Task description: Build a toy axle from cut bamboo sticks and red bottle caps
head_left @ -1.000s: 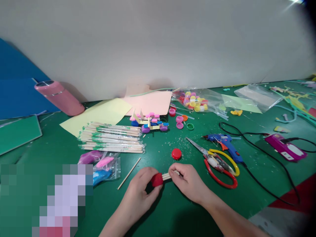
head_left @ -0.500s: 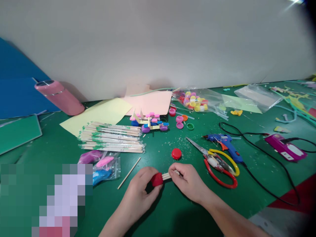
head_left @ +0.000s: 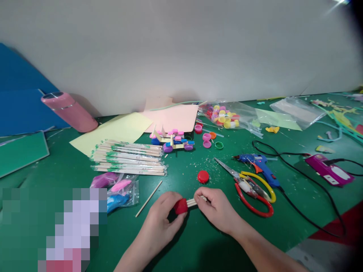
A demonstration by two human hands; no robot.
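Note:
My left hand is closed, its thumb and fingers pinching a small red piece that looks like a cap or clay. Three pale wooden sticks lie side by side with one end against or in the red piece; which of the two I cannot tell. Their other end is gripped between the thumb and fingers of my right hand. Just beyond my hands a red bottle cap rests on the green table. A single wooden stick lies left of my left hand.
Scissors and a blue glue gun with a black cord lie to the right. Bagged stick bundles, bagged clay and small toy cars are at left and centre. A pink bottle leans behind. A pixelated patch hides the lower left.
Both hands keep the same grip on the red piece and the sticks. The whole view has shifted very slightly.

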